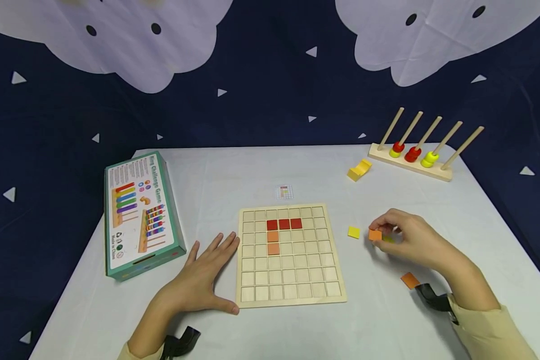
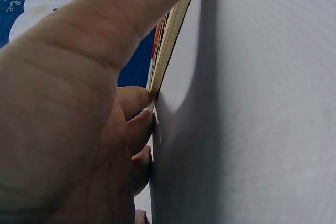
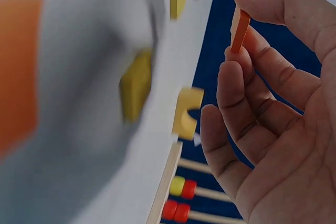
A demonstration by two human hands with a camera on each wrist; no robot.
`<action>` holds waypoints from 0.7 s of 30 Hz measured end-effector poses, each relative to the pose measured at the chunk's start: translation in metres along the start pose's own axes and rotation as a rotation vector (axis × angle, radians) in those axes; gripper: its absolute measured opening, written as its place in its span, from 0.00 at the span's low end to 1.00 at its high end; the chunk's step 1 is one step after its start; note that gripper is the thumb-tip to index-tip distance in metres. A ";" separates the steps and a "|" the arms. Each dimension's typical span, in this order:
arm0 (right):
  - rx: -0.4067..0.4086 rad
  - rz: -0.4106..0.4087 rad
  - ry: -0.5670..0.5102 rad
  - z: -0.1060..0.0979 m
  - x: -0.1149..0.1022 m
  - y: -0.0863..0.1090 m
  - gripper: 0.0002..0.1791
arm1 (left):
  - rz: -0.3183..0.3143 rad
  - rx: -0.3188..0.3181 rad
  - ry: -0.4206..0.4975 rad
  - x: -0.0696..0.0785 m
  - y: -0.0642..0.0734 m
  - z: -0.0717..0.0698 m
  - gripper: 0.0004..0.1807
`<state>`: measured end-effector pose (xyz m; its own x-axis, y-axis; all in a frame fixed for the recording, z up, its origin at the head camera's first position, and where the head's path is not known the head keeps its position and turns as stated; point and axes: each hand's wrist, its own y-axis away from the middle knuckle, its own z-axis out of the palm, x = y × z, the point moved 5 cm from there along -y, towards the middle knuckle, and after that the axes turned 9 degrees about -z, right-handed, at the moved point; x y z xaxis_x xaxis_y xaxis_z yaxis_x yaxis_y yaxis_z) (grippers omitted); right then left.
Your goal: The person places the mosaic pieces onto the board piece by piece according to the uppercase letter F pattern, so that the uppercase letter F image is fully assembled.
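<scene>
- My right hand (image 1: 411, 241) pinches an orange tile (image 1: 375, 235); I should keep it level.
- My left hand (image 1: 202, 282), spread, grasping nothing, should brace the board (image 1: 288, 263) beside it.

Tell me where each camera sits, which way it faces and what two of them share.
Head: worn on the head, facing forward and down at the wooden grid board; left hand and right hand show.
Left wrist: worn there, facing across the palm to the board's edge; only that hand shows.
Right wrist: worn there, facing past the palm to the pegged ring stand; only that hand shows, orange square tile in its grip.
Shared, head and right wrist: that stand, the yellow notched block.
</scene>
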<state>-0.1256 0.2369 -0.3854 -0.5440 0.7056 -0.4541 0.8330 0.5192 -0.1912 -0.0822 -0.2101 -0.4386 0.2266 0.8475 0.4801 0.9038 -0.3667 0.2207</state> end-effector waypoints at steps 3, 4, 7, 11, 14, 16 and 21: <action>-0.024 -0.013 -0.022 0.005 -0.010 -0.010 0.16 | 0.001 -0.002 0.002 0.000 0.000 0.000 0.80; -0.032 -0.014 -0.032 0.007 -0.013 -0.013 0.16 | 0.002 -0.002 0.003 0.000 0.000 0.000 0.80; -0.044 -0.028 -0.052 0.012 -0.021 -0.022 0.16 | 0.002 -0.002 0.002 0.000 0.000 0.000 0.80; -0.063 -0.039 -0.073 0.020 -0.029 -0.032 0.16 | -0.001 -0.003 -0.005 0.000 0.000 0.000 0.80; -0.088 -0.051 -0.071 0.028 -0.036 -0.040 0.15 | -0.004 -0.004 -0.009 0.000 0.000 0.000 0.80; -0.104 -0.065 -0.063 0.033 -0.042 -0.046 0.15 | -0.005 -0.004 -0.008 0.000 0.000 -0.001 0.80; -0.126 -0.114 -0.047 0.045 -0.057 -0.061 0.13 | -0.003 -0.005 0.001 0.001 0.001 -0.001 0.80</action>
<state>-0.1406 0.1433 -0.3869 -0.6263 0.6170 -0.4764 0.7454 0.6529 -0.1343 -0.0817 -0.2100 -0.4369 0.2237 0.8483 0.4800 0.9027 -0.3660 0.2261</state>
